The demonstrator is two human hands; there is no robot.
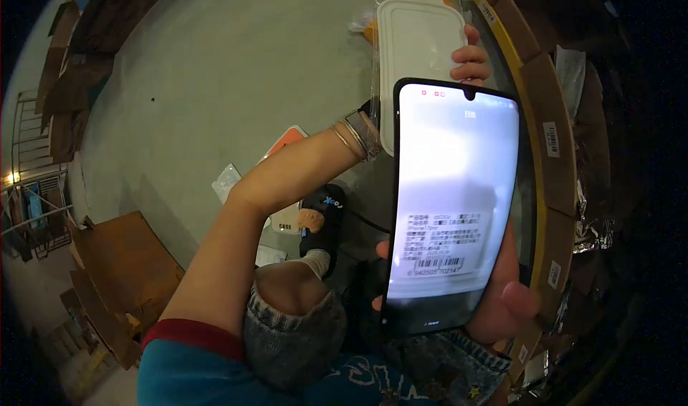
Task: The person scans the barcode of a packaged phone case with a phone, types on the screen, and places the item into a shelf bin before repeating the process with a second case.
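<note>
My left arm reaches across, and my left hand [470, 56] is closed around the right edge of a white phone case package [421, 40] with a hanging tab on top. Clear plastic shows along its left side. Nearer to me, my right hand [507, 291] grips a black smartphone [459, 198] from below, its thumb at the lower right edge. The phone's lit screen displays a printed label with a barcode. The phone covers the package's lower part and most of my left palm.
On the floor [215, 69] by my shoe [322, 220] lie an orange-and-white package [287, 139], a clear packet [227, 180] and a package marked CASE [285, 223]. Cardboard boxes [548, 134] line a yellow shelf edge at right. A brown carton [125, 263] stands at left.
</note>
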